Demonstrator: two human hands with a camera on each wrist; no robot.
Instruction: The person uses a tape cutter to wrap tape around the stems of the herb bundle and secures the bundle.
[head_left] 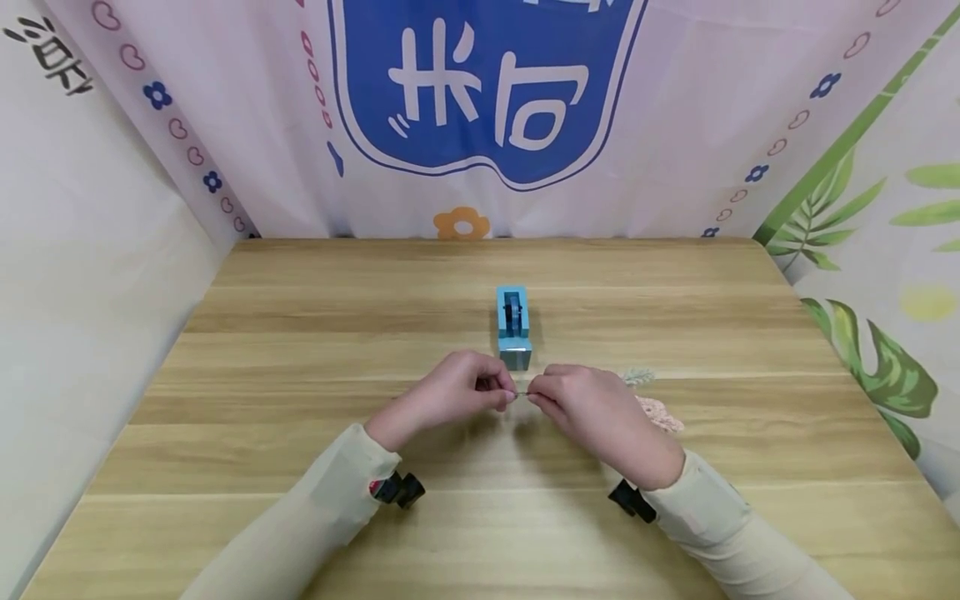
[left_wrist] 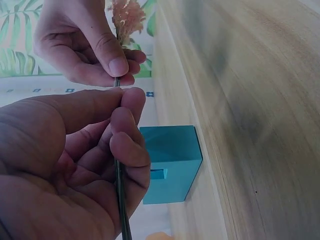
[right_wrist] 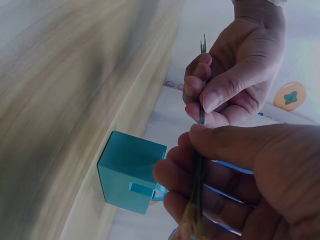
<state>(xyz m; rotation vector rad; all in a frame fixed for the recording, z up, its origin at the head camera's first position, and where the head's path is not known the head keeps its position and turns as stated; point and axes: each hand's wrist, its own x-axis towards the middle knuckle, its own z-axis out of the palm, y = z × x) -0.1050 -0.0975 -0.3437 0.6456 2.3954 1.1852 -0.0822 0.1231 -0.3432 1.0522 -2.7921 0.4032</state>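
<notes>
Both hands hold a small bunch of flowers by its thin dark-green stems (left_wrist: 120, 195). My left hand (head_left: 465, 387) pinches the stems between thumb and fingertips, with the stem ends sticking out past its curled fingers. Right beside it, nearer the blooms, my right hand (head_left: 592, 412) pinches the same stems, the two sets of fingertips almost meeting. The fluffy pale-pink flower head (head_left: 660, 413) and a grey-green sprig (head_left: 639, 377) show beyond the right hand. A blue tape dispenser (head_left: 515, 358) stands just past the fingertips, its front end towards me.
The wood-grain table (head_left: 337, 292) runs back to a printed curtain (head_left: 262, 125) with a blue emblem. White cloth (head_left: 82, 250) hangs along the left side, and leaf-patterned cloth (head_left: 862, 275) along the right. Each sleeve carries a small black camera at the wrist.
</notes>
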